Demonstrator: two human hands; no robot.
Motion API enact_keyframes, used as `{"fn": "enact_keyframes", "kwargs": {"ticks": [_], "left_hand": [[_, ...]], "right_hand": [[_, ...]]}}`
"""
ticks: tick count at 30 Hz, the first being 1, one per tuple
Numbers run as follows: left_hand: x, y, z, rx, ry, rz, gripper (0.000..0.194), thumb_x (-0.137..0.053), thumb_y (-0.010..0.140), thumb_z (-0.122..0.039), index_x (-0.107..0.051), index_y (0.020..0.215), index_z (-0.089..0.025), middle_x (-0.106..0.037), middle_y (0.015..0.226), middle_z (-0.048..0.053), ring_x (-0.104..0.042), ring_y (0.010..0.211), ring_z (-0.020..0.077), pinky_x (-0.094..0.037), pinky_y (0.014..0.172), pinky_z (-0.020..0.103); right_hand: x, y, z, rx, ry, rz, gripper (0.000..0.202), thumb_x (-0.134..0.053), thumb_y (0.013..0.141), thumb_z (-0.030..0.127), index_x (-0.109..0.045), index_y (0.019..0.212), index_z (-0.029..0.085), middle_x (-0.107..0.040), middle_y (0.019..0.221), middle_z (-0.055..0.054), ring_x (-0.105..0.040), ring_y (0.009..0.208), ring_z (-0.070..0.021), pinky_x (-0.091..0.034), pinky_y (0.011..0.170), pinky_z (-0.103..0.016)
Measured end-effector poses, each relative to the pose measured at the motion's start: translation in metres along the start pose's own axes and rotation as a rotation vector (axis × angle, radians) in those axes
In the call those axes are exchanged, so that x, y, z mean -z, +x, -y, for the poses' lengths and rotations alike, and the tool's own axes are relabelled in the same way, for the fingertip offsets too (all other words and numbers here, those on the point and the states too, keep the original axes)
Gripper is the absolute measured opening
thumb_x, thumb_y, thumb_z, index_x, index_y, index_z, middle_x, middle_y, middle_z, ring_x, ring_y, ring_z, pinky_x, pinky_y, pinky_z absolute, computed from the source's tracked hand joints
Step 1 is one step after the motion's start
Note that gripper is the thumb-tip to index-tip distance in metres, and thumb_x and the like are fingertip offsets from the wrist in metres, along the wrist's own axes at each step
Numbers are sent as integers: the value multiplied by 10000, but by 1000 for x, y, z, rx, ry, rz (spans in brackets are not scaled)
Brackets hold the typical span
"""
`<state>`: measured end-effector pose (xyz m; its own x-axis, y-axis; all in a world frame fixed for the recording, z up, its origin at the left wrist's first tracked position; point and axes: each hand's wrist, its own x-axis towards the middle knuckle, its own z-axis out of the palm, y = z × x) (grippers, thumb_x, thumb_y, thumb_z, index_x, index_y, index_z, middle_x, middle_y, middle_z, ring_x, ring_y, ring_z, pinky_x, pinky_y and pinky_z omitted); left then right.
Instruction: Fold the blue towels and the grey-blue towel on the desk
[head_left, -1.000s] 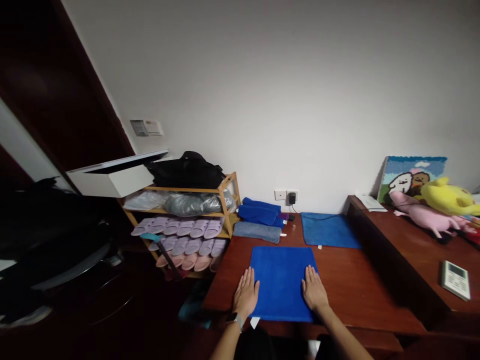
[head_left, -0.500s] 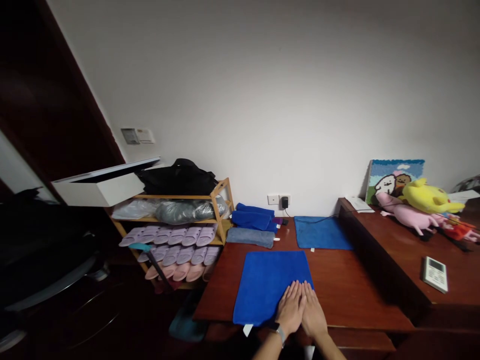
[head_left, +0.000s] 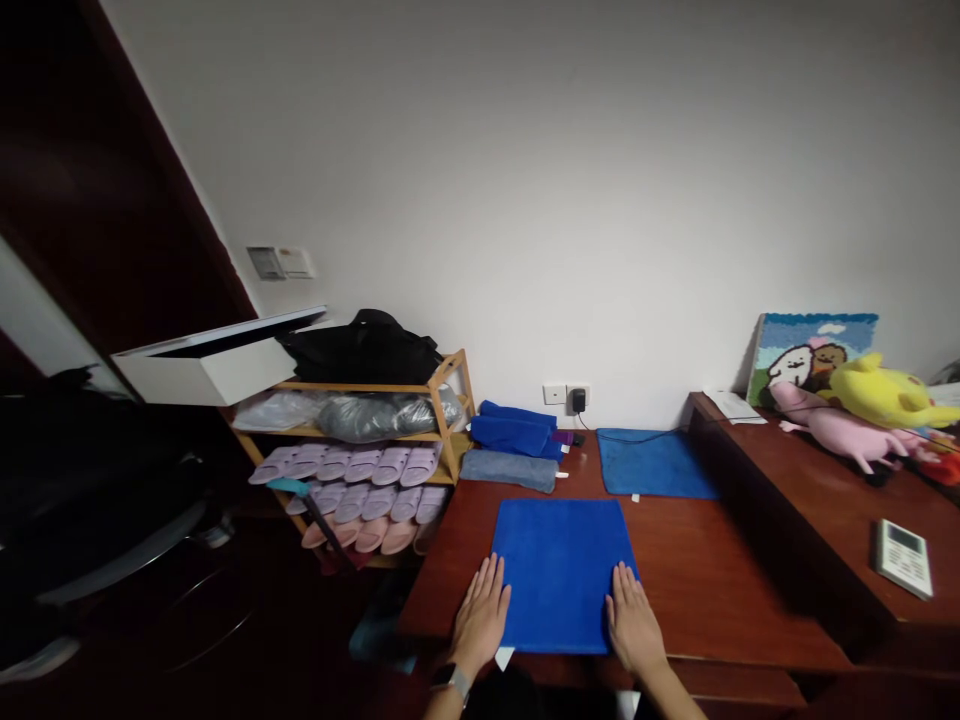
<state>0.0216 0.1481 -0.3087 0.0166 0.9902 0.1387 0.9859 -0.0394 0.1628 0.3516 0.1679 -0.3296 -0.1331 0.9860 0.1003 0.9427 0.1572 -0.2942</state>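
A bright blue towel (head_left: 562, 580) lies spread flat on the reddish-brown wooden table (head_left: 720, 580), a white tag poking out at its near left corner. On its left edge rests my left hand (head_left: 481, 610), palm down with fingers stretched forward; a watch is on that wrist. My right hand (head_left: 632, 615) lies flat along the right edge, fingers straight and nothing held. Behind are a folded grey-blue towel (head_left: 508, 470), a pile of folded blue towels (head_left: 514, 432) and another flat blue towel (head_left: 656, 465).
Left of the table stands a wooden shoe rack (head_left: 439, 430) with rows of slippers (head_left: 367, 500), a black bag (head_left: 367, 350) and a white box (head_left: 210, 370). On the raised surface at right are plush toys (head_left: 877, 400) and a white device with buttons (head_left: 904, 558). A charger (head_left: 578, 400) sits in the wall socket.
My hands were side by side at the towel's right part; they have moved apart, the left one across to the left edge. The view has shifted slightly.
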Motion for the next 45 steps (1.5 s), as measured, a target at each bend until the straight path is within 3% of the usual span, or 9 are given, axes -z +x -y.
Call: {"fn": "enact_keyframes", "kwargs": {"ticks": [10, 13, 18, 20, 23, 29, 32, 41, 45], "left_hand": [[6, 6, -9, -14, 13, 3, 638, -192, 1072, -489, -325, 1600, -156, -315, 1669, 75, -290, 1544, 214, -273, 1278, 444], [10, 27, -50, -90, -47, -18, 621, -169, 1079, -465, -309, 1608, -170, -330, 1668, 74, -295, 1544, 214, -276, 1277, 447], [-7, 67, -151, -322, -184, 25, 605, -155, 1081, -443, -250, 1627, -200, -312, 1680, 57, -262, 1557, 206, -273, 1279, 435], [-15, 76, -169, -320, -194, 50, 607, -158, 1080, -443, -235, 1630, -197, -313, 1678, 66, -255, 1559, 209, -257, 1286, 439], [-17, 81, -149, -251, -166, 62, 600, -179, 1078, -448, -212, 1633, -224, -283, 1686, 46, -224, 1568, 211, -223, 1297, 454], [3, 80, -27, 76, -29, 24, 638, -178, 1070, -473, -270, 1620, -163, -259, 1686, 86, -243, 1562, 245, -246, 1277, 467], [1, 80, 0, 100, 14, -16, 649, -171, 1068, -459, -266, 1618, -129, -266, 1684, 104, -265, 1555, 231, -256, 1273, 444], [-7, 86, 9, 78, 90, -11, 648, -225, 1052, -456, -320, 1602, -127, -292, 1668, 99, -281, 1547, 258, -250, 1279, 475], [-4, 111, -46, 19, 47, -117, 624, -208, 1068, -443, -288, 1612, -147, -311, 1664, 87, -242, 1559, 271, -235, 1289, 494]], "right_hand": [[22, 75, 6, 12, -18, 72, 686, -187, 1033, 404, -292, 1589, 17, -244, 1678, -135, -189, 1564, -241, -163, 1288, -393], [14, 76, 2, 0, -9, 68, 693, -170, 1035, 410, -260, 1595, 13, -214, 1686, -133, -179, 1567, -243, -164, 1288, -393], [9, 73, -3, 43, -7, 56, 696, -192, 1027, 405, -289, 1583, -2, -218, 1681, -146, -163, 1570, -250, -159, 1288, -403], [8, 74, -4, 59, -6, 53, 701, -203, 1021, 409, -308, 1577, -6, -224, 1677, -153, -160, 1570, -257, -161, 1288, -417], [7, 75, -5, 46, 2, 47, 700, -190, 1024, 416, -301, 1585, 13, -234, 1676, -137, -174, 1568, -252, -177, 1286, -426], [-3, 73, -2, 1, -18, 30, 700, -185, 1030, 425, -283, 1592, 20, -236, 1680, -135, -208, 1561, -251, -197, 1282, -412], [0, 82, 3, -49, -35, 29, 680, -202, 1025, 388, -307, 1583, 13, -276, 1665, -158, -251, 1550, -264, -207, 1276, -422], [30, 149, 2, 5, 45, 66, 689, -203, 1030, 401, -275, 1587, 2, -216, 1682, -137, -167, 1570, -239, -153, 1288, -390], [16, 153, -4, 1, 87, 35, 694, -183, 1032, 422, -277, 1592, 24, -198, 1687, -112, -144, 1574, -230, -146, 1291, -396]]}}
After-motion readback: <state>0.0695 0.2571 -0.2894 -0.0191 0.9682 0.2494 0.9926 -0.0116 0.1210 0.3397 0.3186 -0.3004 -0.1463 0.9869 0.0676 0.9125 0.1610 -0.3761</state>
